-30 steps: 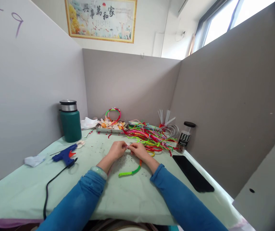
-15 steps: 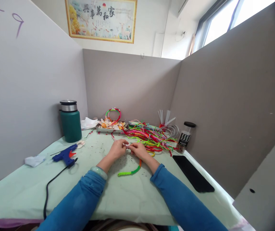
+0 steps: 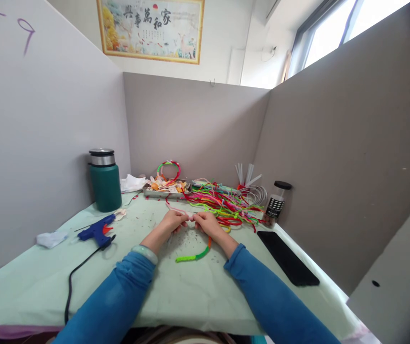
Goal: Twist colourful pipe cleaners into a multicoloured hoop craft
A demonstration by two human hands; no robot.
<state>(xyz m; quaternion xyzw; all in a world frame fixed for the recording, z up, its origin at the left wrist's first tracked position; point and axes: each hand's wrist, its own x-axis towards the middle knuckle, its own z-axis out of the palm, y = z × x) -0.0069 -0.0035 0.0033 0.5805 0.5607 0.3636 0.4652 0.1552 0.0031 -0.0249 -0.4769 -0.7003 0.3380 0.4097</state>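
At the frame's centre, your left hand (image 3: 172,221) and right hand (image 3: 205,223) pinch a pale pink pipe cleaner (image 3: 189,216) between them above the counter (image 3: 198,296), a green-orange one (image 3: 194,255) lying just below.

My bench (image 3: 198,296) carries a glue gun (image 3: 95,231) left of my left hand (image 3: 171,222), and a black pad (image 3: 287,258) right of my right hand (image 3: 207,223).

Grey cubicle partitions (image 3: 198,129) around a pale green table (image 3: 198,296), framed picture (image 3: 150,28) behind, bright window (image 3: 337,28) upper right.
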